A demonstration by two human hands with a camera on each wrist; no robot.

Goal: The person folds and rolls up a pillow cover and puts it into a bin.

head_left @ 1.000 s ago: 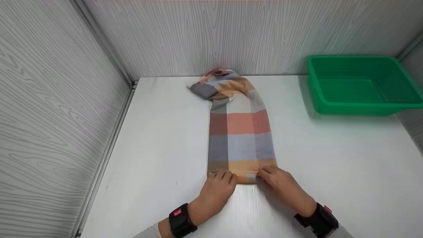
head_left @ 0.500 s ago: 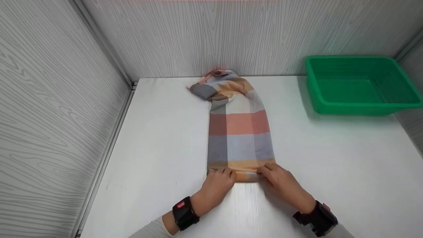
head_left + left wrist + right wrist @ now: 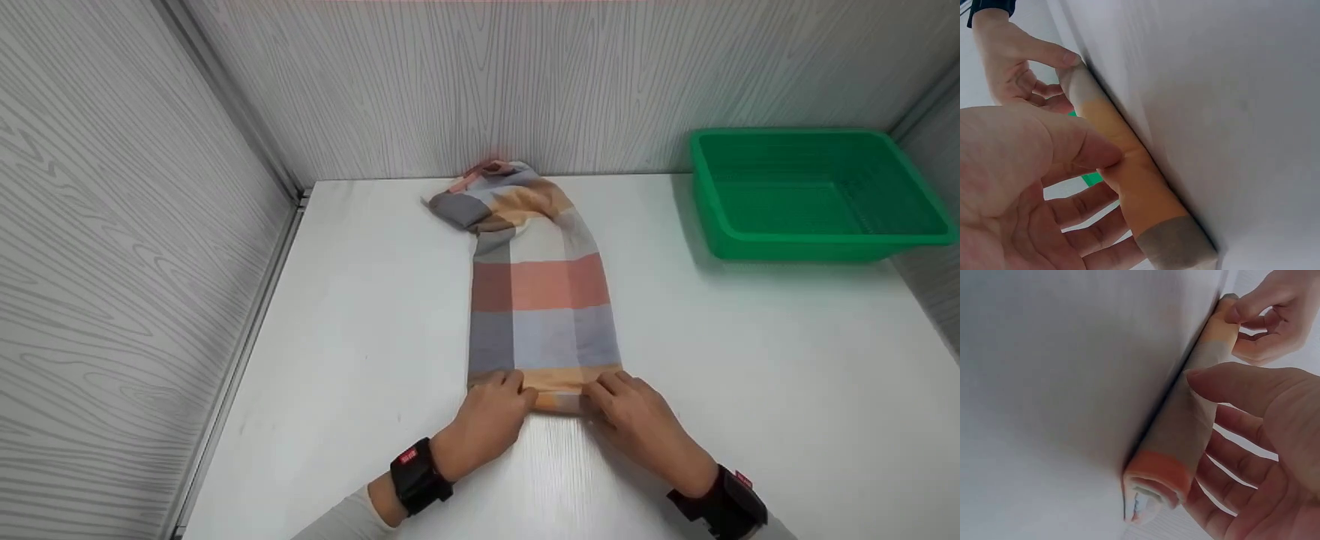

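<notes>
Since a second ago both hands have crept forward, rolling the checked cloth [image 3: 544, 300] a little farther up. Left hand [image 3: 491, 416] and right hand [image 3: 637, 420] each curl a grip around the roll [image 3: 1134, 174], thumbs behind. Its long axis runs left-right across the worktop [image 3: 750, 375]; the unrolled strip stretches straight away toward the back wall.

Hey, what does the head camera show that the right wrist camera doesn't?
Only the head view shows the whole plaid cloth stretching toward the back wall, the green basket and both wristbands. Only the right wrist view shows the roll's open end with its layers. Both show the left hand and right hand gripping the rolled edge on the white table.
</notes>
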